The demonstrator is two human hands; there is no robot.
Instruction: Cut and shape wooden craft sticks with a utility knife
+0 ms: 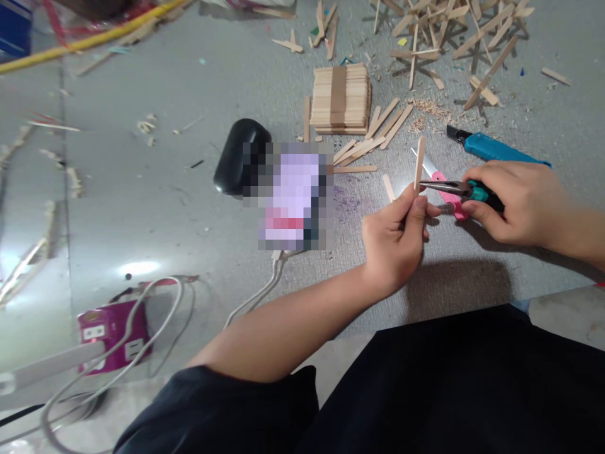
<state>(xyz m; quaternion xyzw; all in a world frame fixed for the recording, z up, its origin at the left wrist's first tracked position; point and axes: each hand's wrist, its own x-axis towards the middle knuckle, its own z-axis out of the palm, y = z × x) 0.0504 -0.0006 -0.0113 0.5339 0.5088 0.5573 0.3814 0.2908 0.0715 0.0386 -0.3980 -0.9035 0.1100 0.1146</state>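
Between the thumb and fingers of my left hand [397,236] stands a wooden craft stick [419,161], held nearly upright. My right hand [515,198] is closed round the green and black handles of needle-nose pliers [444,186]. The tips of the pliers meet the stick just above my left thumb; whether the jaws grip it I cannot tell. Below the pliers lies a pink-handled pointed tool [439,180], partly covered by them. A blue utility knife [501,148] rests just beyond my right hand. A short stick piece [388,187] lies beside my left hand.
A banded stack of craft sticks [340,101] stands at the back, with loose sticks [363,148] before it. Joined stick pieces [449,38] pile up at the far right. A blurred-out phone [293,195], black case [241,157] and purple power strip [113,334] with cables lie leftward.
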